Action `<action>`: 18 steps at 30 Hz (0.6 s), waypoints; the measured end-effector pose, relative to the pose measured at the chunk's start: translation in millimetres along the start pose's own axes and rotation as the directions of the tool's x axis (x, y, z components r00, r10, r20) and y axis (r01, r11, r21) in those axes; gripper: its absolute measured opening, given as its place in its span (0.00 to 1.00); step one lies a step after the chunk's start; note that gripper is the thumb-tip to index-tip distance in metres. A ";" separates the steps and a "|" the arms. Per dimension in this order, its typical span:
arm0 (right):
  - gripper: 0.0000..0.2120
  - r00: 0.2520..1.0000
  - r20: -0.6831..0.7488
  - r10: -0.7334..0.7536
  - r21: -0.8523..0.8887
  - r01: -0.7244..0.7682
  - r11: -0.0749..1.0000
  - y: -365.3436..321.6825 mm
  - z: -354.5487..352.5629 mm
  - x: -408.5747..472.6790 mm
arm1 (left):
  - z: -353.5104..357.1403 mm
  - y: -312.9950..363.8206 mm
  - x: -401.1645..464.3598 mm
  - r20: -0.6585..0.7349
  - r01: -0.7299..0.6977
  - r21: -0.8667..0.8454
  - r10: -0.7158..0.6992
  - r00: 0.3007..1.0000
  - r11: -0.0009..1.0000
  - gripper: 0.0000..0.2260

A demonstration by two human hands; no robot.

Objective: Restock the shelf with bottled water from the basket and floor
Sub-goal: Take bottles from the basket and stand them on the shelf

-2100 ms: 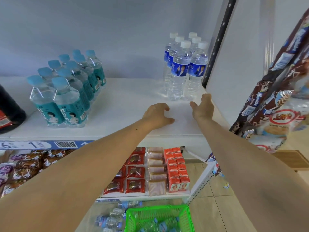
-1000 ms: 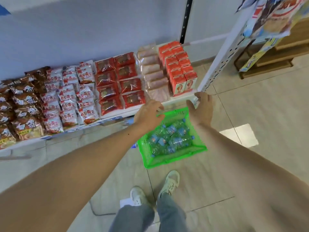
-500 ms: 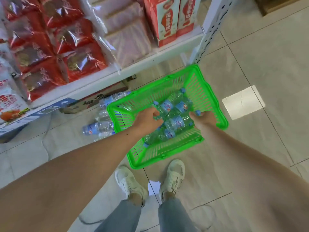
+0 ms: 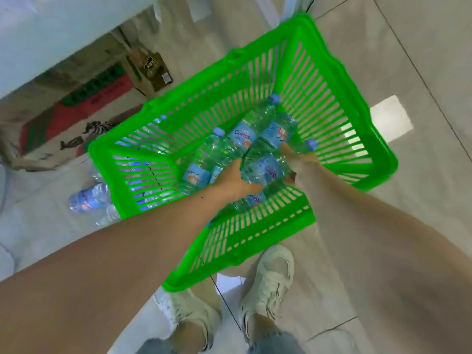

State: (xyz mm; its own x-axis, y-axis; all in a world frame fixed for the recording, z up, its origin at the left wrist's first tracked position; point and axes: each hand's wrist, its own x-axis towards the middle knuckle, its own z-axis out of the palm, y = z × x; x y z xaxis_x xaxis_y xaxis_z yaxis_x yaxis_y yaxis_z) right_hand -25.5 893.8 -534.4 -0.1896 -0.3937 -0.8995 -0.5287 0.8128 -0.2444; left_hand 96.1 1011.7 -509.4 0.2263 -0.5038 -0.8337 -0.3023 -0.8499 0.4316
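Pale tiled floor seen from above, crossed by dark grout lines, with a bright patch of light beyond the basket's far right corner. A green slatted basket stands on the floor and holds a loose heap of clear water bottles with blue labels and pale blue caps. Both bare forearms reach down into the basket from the near edge. The left hand lies on the near side of the heap, its grip curled round a bottle lying on its side at the middle of the pile. The right hand is just right of that same bottle, its grip wrapped round a second bottle whose cap points away to the right. Further bottles lie beyond both hands, caps towards the far wall of the basket; another labelled bottle lies just left of the left hand. Outside the basket, well left of the left hand, loose bottles lie on the floor against the basket's wall. Beyond them, a printed cardboard box sits under a white shelf edge. Two pale sneakers stand nearest the viewer, just short of the basket.
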 end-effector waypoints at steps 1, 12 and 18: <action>0.34 1.000 0.003 0.009 0.021 -0.009 1.000 1.5 1.2 5.4 | 3.1 0.1 5.2 0.020 -0.002 -0.032 0.003 1.000 0.999 0.42; 0.17 0.999 -0.055 -0.003 0.230 0.015 0.973 3.4 2.8 5.1 | 5.4 5.4 17.7 0.064 0.000 -0.027 0.002 0.998 1.000 0.38; 0.24 0.995 -0.060 -0.083 0.290 0.097 0.952 -25.4 -22.0 -65.3 | -23.9 33.2 -37.1 -0.006 -0.046 0.026 0.046 0.999 0.999 0.36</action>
State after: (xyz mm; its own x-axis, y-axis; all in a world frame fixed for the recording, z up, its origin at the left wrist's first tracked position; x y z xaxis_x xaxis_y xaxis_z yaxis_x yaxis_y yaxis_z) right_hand -17.9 889.4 -461.6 -0.1946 -0.4852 -0.8525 -0.2820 0.8601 -0.4251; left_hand 99.8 998.5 -455.9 0.2176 -0.5431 -0.8110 -0.3364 -0.8217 0.4600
